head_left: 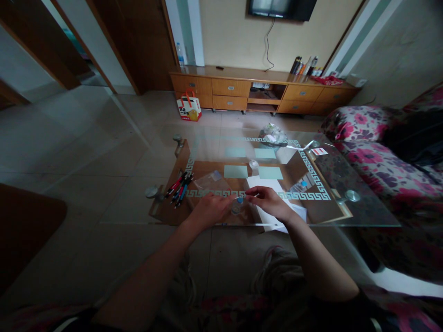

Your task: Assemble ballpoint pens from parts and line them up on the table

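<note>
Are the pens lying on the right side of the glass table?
No, the pens lie in a bunch near the left end of the glass table, beside the left hand.

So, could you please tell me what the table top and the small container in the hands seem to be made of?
Table top: clear glass, glossy; the floor shows through it. Small container: probably clear plastic, see-through with a blue part; too small to be sure. Both hands, left and right, are on it.
</note>
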`<state>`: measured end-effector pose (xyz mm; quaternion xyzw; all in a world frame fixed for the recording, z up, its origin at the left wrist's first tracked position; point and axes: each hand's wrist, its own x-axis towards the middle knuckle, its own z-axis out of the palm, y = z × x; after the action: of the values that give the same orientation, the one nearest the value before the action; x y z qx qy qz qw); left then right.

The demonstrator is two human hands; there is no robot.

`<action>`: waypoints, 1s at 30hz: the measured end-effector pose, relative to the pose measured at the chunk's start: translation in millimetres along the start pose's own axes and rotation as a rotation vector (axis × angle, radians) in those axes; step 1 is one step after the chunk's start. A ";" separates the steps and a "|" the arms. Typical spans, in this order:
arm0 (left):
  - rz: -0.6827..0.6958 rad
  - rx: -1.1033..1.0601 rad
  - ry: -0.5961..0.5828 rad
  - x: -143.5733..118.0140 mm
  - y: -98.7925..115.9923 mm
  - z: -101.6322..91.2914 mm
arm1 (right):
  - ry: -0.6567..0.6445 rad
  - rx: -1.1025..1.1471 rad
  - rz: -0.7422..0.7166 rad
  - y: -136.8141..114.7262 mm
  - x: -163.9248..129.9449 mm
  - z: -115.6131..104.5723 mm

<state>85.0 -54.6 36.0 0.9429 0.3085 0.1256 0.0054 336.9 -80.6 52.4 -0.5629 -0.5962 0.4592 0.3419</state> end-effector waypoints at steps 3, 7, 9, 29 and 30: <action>0.010 -0.017 0.004 0.3 0.5 0.1 | -0.034 0.039 0.019 1.0 -0.1 8.2; 0.013 -0.013 -0.007 0.1 0.3 0.8 | -0.061 0.019 -0.002 0.8 1.0 5.2; 0.005 -0.004 -0.013 -0.6 -0.4 1.0 | 0.008 -0.089 -0.015 2.5 1.2 -2.8; -0.003 0.011 0.001 -0.6 -0.5 2.0 | 0.343 -1.125 0.169 45.1 1.6 -21.4; -0.004 0.009 0.004 -0.6 -0.4 2.2 | 0.338 -1.125 0.175 45.7 1.5 -21.7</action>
<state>84.8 -54.5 33.7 0.9420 0.3111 0.1263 0.0010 373.1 -78.1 17.2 -0.7698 -0.6368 0.0034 0.0422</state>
